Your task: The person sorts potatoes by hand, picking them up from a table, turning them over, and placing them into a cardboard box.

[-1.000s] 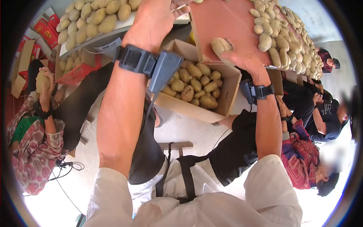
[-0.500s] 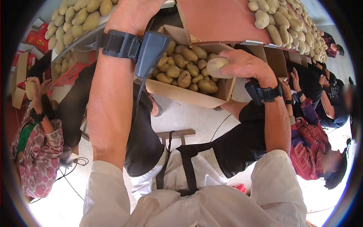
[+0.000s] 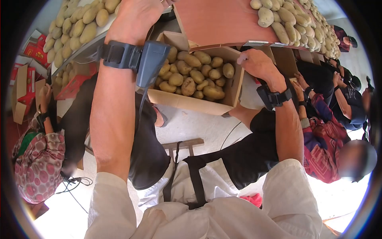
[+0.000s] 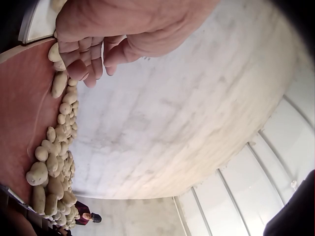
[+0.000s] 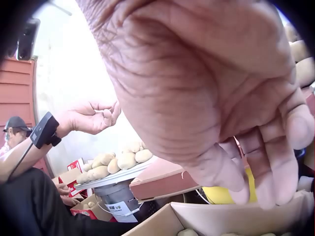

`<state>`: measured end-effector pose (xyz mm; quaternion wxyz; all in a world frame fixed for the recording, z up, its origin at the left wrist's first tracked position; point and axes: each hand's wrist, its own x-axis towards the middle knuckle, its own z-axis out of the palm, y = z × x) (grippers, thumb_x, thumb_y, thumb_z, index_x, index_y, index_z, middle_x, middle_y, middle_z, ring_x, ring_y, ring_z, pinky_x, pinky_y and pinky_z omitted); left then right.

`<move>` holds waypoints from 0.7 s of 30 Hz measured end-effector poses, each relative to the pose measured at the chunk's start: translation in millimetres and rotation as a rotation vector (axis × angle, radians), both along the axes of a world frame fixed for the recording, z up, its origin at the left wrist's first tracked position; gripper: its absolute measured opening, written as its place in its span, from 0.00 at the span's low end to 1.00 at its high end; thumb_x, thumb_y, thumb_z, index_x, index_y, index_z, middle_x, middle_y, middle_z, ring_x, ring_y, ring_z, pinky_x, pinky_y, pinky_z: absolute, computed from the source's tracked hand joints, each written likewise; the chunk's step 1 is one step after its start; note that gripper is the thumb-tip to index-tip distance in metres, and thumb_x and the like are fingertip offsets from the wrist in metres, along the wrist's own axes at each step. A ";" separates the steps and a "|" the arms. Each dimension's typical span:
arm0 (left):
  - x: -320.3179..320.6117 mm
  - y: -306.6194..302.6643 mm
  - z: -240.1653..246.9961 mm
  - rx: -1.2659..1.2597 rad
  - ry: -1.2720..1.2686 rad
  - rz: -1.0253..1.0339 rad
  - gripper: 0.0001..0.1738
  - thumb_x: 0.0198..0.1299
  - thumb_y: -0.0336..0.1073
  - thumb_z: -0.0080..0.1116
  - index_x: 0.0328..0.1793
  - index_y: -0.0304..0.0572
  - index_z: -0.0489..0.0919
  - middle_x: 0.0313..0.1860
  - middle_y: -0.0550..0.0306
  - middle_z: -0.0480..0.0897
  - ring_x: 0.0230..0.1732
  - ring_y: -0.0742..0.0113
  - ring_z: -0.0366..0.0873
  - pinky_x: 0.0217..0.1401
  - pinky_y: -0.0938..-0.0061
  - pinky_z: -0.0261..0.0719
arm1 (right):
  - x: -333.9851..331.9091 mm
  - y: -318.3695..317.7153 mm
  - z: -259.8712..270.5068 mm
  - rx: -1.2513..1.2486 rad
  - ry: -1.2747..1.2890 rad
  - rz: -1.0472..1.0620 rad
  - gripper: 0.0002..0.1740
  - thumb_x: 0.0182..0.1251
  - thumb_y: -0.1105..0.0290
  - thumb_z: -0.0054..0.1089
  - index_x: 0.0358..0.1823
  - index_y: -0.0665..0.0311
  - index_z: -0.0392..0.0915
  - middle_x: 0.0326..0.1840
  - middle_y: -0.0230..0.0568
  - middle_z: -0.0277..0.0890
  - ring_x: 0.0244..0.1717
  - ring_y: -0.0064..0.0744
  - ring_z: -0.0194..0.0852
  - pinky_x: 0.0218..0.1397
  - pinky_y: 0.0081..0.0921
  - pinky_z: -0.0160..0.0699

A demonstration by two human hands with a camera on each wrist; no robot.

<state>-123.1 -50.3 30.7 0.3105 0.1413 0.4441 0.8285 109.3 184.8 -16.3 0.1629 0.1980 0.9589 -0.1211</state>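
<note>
My right hand (image 3: pixel 260 65) hovers by the right rim of a cardboard box (image 3: pixel 191 101) and holds nothing. In the right wrist view its fingers (image 5: pixel 266 167) hang loosely bent. Several potatoes (image 3: pixel 188 86) fill the box, and one potato (image 3: pixel 228 70) lies at its right end, close to that hand. My left hand (image 3: pixel 137 16) is raised at the top of the head view, where its fingers are mostly cut off. The left wrist view shows this hand (image 4: pixel 128 29) with loosely curled fingers and nothing in them, over the red tabletop (image 4: pixel 22 98).
Potatoes (image 3: pixel 294 24) are piled along the right of the red tabletop, and more potatoes (image 3: pixel 79 28) lie on a light board at the left. A person in a patterned shirt (image 3: pixel 39 159) sits at the left; several people sit at the right. A wooden stool (image 3: pixel 185 144) stands below.
My right hand has carried a potato from the red tabletop to the box and let it go there. The left hand has moved slightly left. The view has shifted a little.
</note>
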 end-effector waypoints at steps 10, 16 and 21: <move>22.9 6.1 0.9 -0.071 0.041 0.052 0.23 0.74 0.31 0.50 0.72 0.29 0.72 0.63 0.49 0.82 0.67 0.59 0.80 0.62 0.69 0.78 | -10.6 -16.0 2.5 -0.125 0.419 0.048 0.17 0.69 0.63 0.53 0.51 0.62 0.85 0.45 0.58 0.85 0.50 0.63 0.81 0.54 0.50 0.79; 66.3 25.4 -3.8 -0.131 -0.038 0.018 0.21 0.73 0.29 0.48 0.69 0.29 0.73 0.61 0.49 0.81 0.61 0.60 0.82 0.54 0.69 0.79 | -45.4 -24.0 0.5 -0.152 0.542 0.014 0.17 0.68 0.65 0.56 0.54 0.64 0.84 0.48 0.57 0.85 0.52 0.61 0.82 0.56 0.50 0.79; 77.0 25.9 1.3 -0.144 -0.080 -0.038 0.20 0.72 0.27 0.48 0.68 0.28 0.73 0.63 0.48 0.79 0.61 0.61 0.82 0.53 0.70 0.80 | -77.2 -35.7 4.5 -0.170 0.543 -0.025 0.20 0.67 0.67 0.58 0.59 0.63 0.82 0.57 0.57 0.82 0.58 0.61 0.80 0.61 0.48 0.78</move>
